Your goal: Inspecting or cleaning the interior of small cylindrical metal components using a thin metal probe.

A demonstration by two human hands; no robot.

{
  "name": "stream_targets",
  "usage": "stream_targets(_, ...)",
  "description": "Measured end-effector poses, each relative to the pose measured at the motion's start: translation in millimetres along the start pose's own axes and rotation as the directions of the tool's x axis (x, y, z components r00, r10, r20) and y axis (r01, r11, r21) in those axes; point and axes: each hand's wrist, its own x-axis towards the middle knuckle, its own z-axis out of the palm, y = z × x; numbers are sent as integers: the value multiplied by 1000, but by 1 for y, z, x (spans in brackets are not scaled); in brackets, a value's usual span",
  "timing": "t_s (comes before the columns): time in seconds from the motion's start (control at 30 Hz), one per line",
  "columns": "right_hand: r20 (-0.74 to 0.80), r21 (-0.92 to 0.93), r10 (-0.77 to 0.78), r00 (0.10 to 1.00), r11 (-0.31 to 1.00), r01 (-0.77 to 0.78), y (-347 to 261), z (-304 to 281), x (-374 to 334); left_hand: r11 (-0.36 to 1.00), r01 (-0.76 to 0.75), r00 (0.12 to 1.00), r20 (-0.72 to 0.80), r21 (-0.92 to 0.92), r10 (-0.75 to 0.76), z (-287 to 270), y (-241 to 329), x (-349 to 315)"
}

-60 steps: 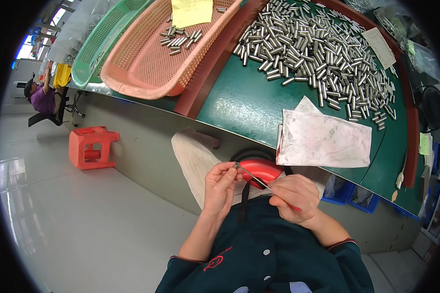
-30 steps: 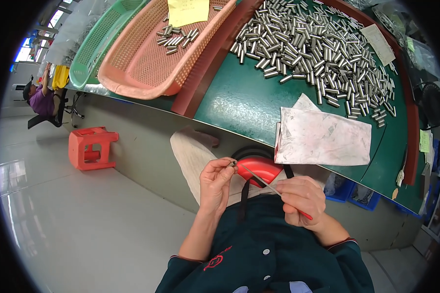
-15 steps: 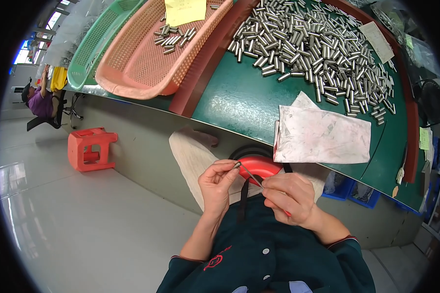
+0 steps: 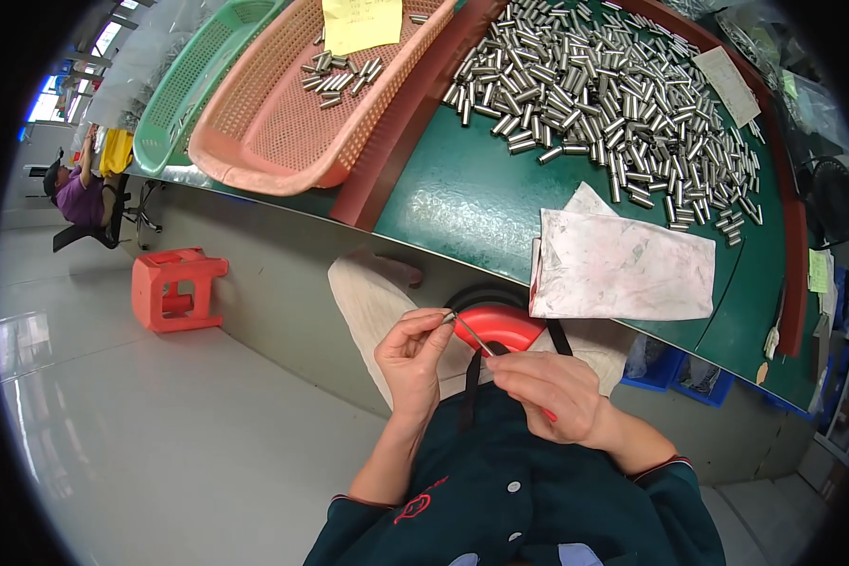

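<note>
Before the green table (image 4: 434, 212), left hand (image 4: 411, 366) pinching small metal piece (image 4: 449, 318), right hand (image 4: 558, 391) curled round slim rod (image 4: 473, 336), hands angled inward

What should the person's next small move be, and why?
Probably a slight push by the right hand, sending the thin red-ended metal tool along its own line toward the small metal cylinder. The left hand pinches that cylinder between thumb and fingers, and the tool's tip points at its exposed end; whether the tip is inside is too small to tell.
</note>
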Motion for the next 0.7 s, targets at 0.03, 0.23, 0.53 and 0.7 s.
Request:
stream_targets(0.03,-1,0,-1,1000,1000,1,0,0,-1,1000,23,1000,10,-9,-23,0,1,0)
stream_targets(0.23,-79,32,-3,997,999,6,-2,-5,-2,1000,13,1000,23,20,-13,2,3,-5)
stream_targets(0.53,20,43,-98,995,994,97,1,-6,4,992,-101,994,-34,73,104,5,7,0)
stream_targets(0.7,-141,83,-57,988,994,70,-2,-5,2,956,-220,972,-33,194,231,12,7,-5)
